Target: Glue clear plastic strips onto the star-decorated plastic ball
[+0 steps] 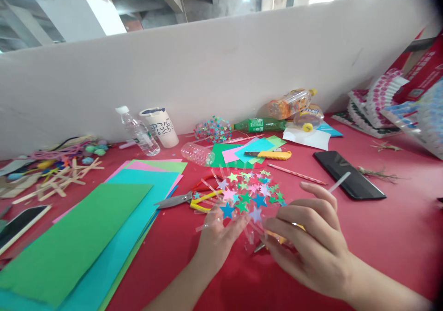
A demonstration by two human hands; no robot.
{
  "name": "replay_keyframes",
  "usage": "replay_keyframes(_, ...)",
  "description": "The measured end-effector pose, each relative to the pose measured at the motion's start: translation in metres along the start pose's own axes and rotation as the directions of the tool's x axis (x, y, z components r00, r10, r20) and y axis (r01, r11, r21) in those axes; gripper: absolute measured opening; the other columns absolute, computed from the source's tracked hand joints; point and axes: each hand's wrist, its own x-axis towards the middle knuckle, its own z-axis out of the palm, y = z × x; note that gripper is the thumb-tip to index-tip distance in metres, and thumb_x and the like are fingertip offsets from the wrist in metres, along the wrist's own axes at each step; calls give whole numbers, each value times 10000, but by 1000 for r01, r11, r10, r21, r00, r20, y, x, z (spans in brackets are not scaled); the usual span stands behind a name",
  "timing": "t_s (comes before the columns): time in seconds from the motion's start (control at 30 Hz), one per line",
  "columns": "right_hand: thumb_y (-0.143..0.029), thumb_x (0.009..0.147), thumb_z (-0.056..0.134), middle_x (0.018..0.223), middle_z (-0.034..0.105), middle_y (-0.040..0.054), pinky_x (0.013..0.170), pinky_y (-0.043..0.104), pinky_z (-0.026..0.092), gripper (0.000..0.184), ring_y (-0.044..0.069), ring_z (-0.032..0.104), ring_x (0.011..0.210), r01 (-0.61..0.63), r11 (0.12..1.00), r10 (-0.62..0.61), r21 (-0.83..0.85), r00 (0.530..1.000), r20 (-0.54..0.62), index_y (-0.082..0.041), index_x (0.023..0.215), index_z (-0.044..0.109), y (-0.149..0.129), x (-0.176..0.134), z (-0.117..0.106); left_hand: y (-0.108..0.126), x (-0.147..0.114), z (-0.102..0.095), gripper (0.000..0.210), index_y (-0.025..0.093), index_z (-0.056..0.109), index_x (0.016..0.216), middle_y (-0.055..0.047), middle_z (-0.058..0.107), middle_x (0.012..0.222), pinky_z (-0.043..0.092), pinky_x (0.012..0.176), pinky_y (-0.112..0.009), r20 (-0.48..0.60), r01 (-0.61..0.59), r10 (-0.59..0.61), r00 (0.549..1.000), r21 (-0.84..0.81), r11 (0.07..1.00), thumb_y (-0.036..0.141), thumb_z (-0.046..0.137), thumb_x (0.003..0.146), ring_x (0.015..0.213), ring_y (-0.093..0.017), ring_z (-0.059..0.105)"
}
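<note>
At the far left of the red surface, a pale-edged phone is noted, with crossed wooden sticks and pom-poms beyond it. A stack of coloured paper is topped by a green sheet. Behind the stack, a white-capped bottle and a marked cup are seen near the white partition. Scissors are laid between the paper and the working area.

At the centre, the star-covered piece, made up of clear strips tipped with coloured stars, is located just above the surface. Its near side is held by the left hand, the grip being closed about it, with fingertips partly hidden. Beyond it, a yellow cutter is rested on paper, and a green bottle is laid farther back.

To the right, the right hand is placed beside the stars, fingers curved, thumb and forefinger near each other; whether anything is pinched cannot be told. A yellow-handled tool is partly hidden beneath it. A translucent strip is seen by the little finger, near a black phone.
</note>
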Motion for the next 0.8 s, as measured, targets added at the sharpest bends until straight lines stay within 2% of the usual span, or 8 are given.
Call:
replay_keyframes(0.13,-128,789,680,797,641,4,1019,470,327,131,156,513,783,-5,1000,5,-10,1000,-2,-180,909,664,0,-1,0,-3,0,-1,217,247,656,795,-62,708,923,435,938,-444,-15,1,0,1000,78,997,371,723,630,1024,-301,613)
replay_keyframes(0.2,-140,799,675,818,640,8,1035,473,308,138,158,516,802,6,1000,-5,-14,1000,16,-180,930,663,-1,-2,2,-2,1,0,237,252,656,808,-56,715,908,462,909,-424,-12,6,-5,1000,62,998,362,737,614,988,-292,628)
replay_keyframes(0.37,-160,800,675,844,623,20,1038,472,312,191,165,513,823,44,999,-43,-7,999,32,-172,989,655,2,-1,-2,-3,4,1,240,245,623,714,-15,691,696,532,786,-394,90,165,-151,984,-174,971,362,772,566,794,-261,678)
replay_keyframes(0.43,-155,797,660,852,617,28,1028,481,325,166,170,516,822,65,998,-65,5,998,9,-164,963,655,4,1,-7,-3,6,0,273,227,630,763,-21,704,742,523,818,-390,105,195,-176,979,-210,958,376,776,586,826,-253,681)
replay_keyframes(0.57,-109,771,641,841,619,18,1019,487,345,108,162,528,800,97,995,-96,25,995,-20,-172,858,656,8,3,-11,-3,8,-3,369,185,636,957,-70,709,1013,461,930,-372,90,132,-118,989,-173,976,390,750,672,1025,-261,630)
replay_keyframes(0.8,-92,772,664,791,625,-8,992,482,384,134,154,543,753,76,996,-78,-37,994,-70,-209,829,633,9,-2,-6,-5,8,-5,360,182,633,1011,-76,695,1102,459,922,-364,111,81,-66,992,-134,988,392,718,732,1082,-273,596)
